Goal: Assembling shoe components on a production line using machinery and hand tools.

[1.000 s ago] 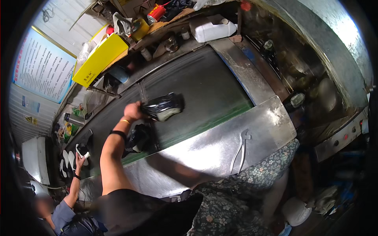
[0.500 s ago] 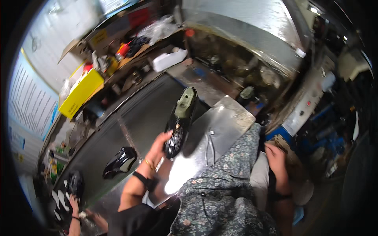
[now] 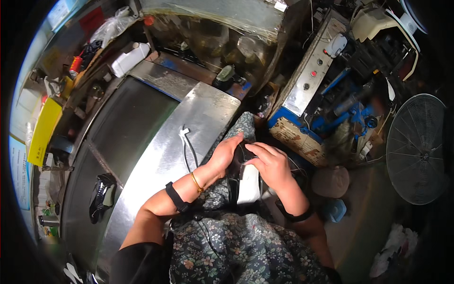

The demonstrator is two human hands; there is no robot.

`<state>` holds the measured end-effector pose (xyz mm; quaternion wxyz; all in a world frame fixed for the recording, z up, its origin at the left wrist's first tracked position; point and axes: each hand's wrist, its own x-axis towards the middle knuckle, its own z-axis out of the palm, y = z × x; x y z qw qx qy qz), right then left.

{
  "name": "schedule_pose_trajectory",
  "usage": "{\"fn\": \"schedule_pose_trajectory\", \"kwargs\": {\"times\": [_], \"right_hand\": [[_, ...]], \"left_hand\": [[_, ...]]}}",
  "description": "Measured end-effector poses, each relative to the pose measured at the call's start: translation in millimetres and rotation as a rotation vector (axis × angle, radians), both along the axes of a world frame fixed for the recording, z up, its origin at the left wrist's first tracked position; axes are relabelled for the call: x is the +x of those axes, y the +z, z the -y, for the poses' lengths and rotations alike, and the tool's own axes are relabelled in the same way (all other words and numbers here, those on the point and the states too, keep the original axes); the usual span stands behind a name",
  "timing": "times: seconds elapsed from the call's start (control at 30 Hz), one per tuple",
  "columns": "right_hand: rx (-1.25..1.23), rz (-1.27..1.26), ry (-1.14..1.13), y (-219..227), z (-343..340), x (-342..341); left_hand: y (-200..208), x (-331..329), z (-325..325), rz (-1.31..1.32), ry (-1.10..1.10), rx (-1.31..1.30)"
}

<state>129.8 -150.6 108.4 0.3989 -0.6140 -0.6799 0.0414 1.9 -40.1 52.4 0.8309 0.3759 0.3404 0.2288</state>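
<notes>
Low over my lap, both hands hold a dark, glossy shoe (image 3: pixel 242 154), largely covered by my fingers. My left hand (image 3: pixel 226 155) is wrapped along its left side. My right hand (image 3: pixel 272 163) presses it from the right, thumb and fingers closing on its edge. A stiff white piece (image 3: pixel 249 184) shows below my hands, against the dark material; I cannot tell whether it is part of the shoe. On the shiny metal sheet (image 3: pixel 208 106) left of my lap lies a slim pincer-like tool (image 3: pixel 185 137) with two long handles.
Another black shoe (image 3: pixel 101 199) lies on the dark conveyor belt (image 3: pixel 135 113) at left. A greenish shoe form (image 3: pixel 226 73) rests past the metal sheet. A control panel (image 3: pixel 312 71) with buttons, a blue-framed machine (image 3: pixel 340 111) and a large fan (image 3: pixel 418 149) stand at right.
My left hand has brought the black shoe from above the metal sheet to my lap, where my right hand now joins it. The view has turned right; another person's hands have left it.
</notes>
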Motion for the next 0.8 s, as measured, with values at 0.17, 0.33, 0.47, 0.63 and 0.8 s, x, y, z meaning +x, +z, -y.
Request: {"fn": "schedule_pose_trajectory", "kwargs": {"times": [0.17, 0.33, 0.47, 0.63, 0.8], "right_hand": [[-0.202, -0.083, 0.066, 27.4, 8.7, 25.3], [-0.466, -0.335, -0.009, -14.5, -8.2, 46.5], [-0.163, -0.959, -0.085, -130.7, 43.3, -7.4], [-0.45, -0.967, -0.099, -107.4, 34.0, 20.8], [-0.708, -1.537, -0.252, -140.4, 19.8, 26.3]], "left_hand": [[28.0, 23.8, 6.6, -0.067, -0.216, -0.066], [-30.5, 39.4, 3.7, -0.156, 0.205, 0.743], [-5.4, 12.1, -4.3, -0.279, -0.115, 1.3], [-2.6, 15.5, -42.2, -0.241, -0.248, 0.582], [-30.4, -13.4, -31.2, -0.086, -0.193, 0.316]]}}
